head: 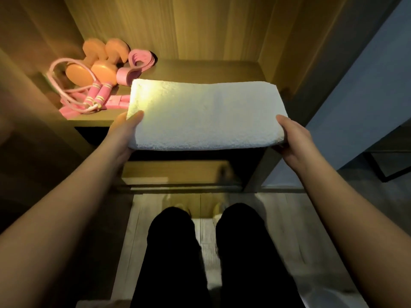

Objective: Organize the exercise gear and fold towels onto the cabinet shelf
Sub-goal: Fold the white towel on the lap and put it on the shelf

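A folded white towel (pixel 204 114) is held flat over the front of the wooden cabinet shelf (pixel 211 68), its near edge hanging past the shelf front. My left hand (pixel 124 132) grips its left end, thumb on top. My right hand (pixel 291 136) grips its right end the same way. On the shelf's left lie two orange-pink dumbbells (pixel 97 63), a pink jump rope (pixel 93 96) and a pink figure-eight resistance band (pixel 133 65).
Cabinet side walls stand close at left (pixel 33 52) and right (pixel 295 52). A lower shelf (pixel 173 172) shows beneath the towel. My legs in black trousers (pixel 211 252) stand on the pale floor. A blue-grey wall (pixel 367 85) is at right.
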Demonstrator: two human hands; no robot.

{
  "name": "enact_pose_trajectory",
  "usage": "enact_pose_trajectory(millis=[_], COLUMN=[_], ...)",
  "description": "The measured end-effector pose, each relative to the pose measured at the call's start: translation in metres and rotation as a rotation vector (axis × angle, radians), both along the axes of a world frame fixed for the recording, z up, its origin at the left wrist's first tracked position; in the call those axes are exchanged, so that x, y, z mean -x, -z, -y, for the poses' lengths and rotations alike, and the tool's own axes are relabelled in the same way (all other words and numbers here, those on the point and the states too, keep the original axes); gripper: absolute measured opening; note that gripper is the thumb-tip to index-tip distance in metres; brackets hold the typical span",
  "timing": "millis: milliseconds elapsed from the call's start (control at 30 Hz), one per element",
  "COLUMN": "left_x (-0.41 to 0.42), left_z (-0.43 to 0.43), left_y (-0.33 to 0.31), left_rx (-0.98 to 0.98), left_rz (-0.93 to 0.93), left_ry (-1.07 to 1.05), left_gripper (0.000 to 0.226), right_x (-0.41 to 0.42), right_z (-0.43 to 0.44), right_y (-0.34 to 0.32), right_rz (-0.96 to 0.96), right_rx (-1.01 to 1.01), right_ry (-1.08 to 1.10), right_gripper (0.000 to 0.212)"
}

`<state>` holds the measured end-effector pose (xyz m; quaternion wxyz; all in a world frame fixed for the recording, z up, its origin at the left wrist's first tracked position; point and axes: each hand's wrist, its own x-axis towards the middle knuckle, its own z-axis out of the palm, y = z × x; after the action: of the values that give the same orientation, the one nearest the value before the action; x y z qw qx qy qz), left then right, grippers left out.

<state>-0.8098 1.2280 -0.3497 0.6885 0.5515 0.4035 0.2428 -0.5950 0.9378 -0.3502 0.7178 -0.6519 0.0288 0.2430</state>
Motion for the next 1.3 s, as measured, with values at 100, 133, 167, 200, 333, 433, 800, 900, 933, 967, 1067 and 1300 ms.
enact_pose_trajectory(millis=[100,133,167,200,333,433,800,900,933,967,1067,1300], left_x=[-0.032,-0.041,-0.05,-0.06,-0.095,-0.108,-0.099,-0.092,-0.094,-0.096,-0.105,-0.121], left_z=[-0.027,-0.034,-0.039,-0.043,-0.051,-0.062,-0.034,-0.023,-0.021,-0.019,-0.013,-0.018], left_y=[-0.004,-0.004,-0.003,0.0,0.019,0.028,0.016,0.012,0.011,0.01,0.013,0.023], left_rx=[-0.06,-0.077,-0.099,-0.124,-0.155,-0.172,-0.915,-1.334,-1.4,-1.451,-1.6,-1.755], left_rz=[0.002,0.0,-0.005,-0.019,-0.137,-0.254,-0.42,-0.443,-0.499,-0.57,-0.788,-0.908], left_ry=[0.013,0.009,-0.004,-0.019,-0.033,-0.027,0.091,0.381,0.476,0.551,0.648,0.63], left_gripper=[0.016,0.02,0.02,0.016,0.026,0.047,0.049,0.07,0.076,0.082,0.103,0.096], right_x=[-0.029,-0.038,-0.046,-0.053,-0.065,-0.066,-0.042,-0.033,-0.033,-0.034,-0.042,-0.059], right_z=[-0.026,-0.033,-0.04,-0.045,-0.059,-0.064,-0.052,-0.044,-0.048,-0.054,-0.076,-0.088], right_y=[0.0,0.001,0.002,0.005,0.024,0.041,0.024,0.025,0.024,0.022,0.019,0.036], right_rz=[-0.011,-0.022,-0.043,-0.076,-0.272,-0.323,0.009,0.611,0.813,0.985,1.236,1.359], right_rx=[-0.077,-0.119,-0.169,-0.224,-0.379,-0.373,0.097,0.558,0.642,0.744,1.054,1.294], right_ry=[0.038,0.046,0.056,0.071,0.204,0.3,0.128,-0.132,-0.211,-0.3,-0.548,-0.611], right_gripper=[0.016,0.017,0.019,0.021,0.026,0.023,0.036,0.061,0.066,0.073,0.097,0.08])
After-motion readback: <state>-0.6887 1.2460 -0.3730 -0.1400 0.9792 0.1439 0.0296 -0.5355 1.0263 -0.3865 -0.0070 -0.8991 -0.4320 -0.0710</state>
